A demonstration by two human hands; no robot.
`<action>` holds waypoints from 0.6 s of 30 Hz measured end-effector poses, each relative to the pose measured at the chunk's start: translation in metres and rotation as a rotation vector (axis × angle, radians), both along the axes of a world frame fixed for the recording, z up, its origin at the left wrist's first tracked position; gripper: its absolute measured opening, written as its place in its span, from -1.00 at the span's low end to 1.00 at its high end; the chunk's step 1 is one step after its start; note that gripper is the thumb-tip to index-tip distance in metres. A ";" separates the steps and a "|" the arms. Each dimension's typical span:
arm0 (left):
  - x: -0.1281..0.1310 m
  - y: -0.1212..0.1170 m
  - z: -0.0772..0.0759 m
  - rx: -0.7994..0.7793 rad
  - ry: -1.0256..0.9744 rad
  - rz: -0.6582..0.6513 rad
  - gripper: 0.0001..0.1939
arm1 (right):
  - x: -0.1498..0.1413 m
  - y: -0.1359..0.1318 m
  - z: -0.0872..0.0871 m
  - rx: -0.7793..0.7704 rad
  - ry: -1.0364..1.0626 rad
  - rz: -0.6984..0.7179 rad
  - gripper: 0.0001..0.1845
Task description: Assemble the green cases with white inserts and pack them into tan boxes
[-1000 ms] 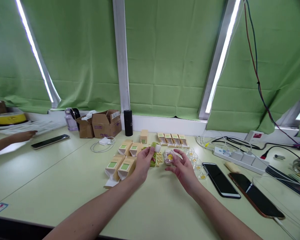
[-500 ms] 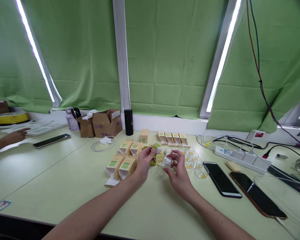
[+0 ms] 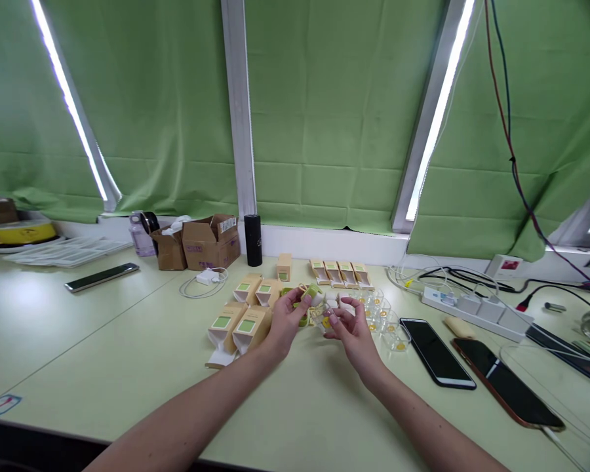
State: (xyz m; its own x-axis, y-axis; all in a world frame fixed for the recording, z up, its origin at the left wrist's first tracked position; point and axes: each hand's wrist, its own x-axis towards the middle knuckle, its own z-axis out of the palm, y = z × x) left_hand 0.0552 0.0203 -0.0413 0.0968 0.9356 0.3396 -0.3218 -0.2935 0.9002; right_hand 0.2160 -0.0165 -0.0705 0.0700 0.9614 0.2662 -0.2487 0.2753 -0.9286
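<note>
My left hand [image 3: 286, 322] is closed on a small green item with a white end [image 3: 313, 293]; I cannot make out its exact kind. Between the fingers of my right hand [image 3: 351, 334] is a small clear plastic box [image 3: 326, 322], with a yellow spot showing on it. The two held things are close together, just above the table. Beneath and behind them are small yellowish pieces and more green items, partly hidden by my hands. To the right, several clear boxes [image 3: 398, 343] with yellow spots stand in a group.
Several tan cartons with green labels [image 3: 248, 326] stand left of my hands. Open cartons [image 3: 341, 274] lie in a row behind. Phones [image 3: 437, 354] and a power strip [image 3: 476, 309] with cables lie right. A black bottle [image 3: 253, 240] and cardboard boxes [image 3: 211, 242] stand at the back.
The clear box has turned in my right hand, and its yellow spot now shows. The green item in my left hand has tilted toward it. Another person's hand has left the view at far left.
</note>
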 end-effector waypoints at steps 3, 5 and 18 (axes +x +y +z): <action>0.000 0.001 -0.002 -0.002 0.039 -0.001 -0.45 | 0.001 -0.001 0.004 -0.031 0.004 -0.006 -0.24; -0.001 0.001 -0.003 0.001 0.068 -0.002 -0.45 | 0.001 -0.002 0.006 -0.043 0.017 0.007 -0.23; 0.001 -0.004 -0.005 -0.003 0.145 -0.042 -0.47 | -0.001 -0.005 0.008 -0.028 0.048 0.011 -0.23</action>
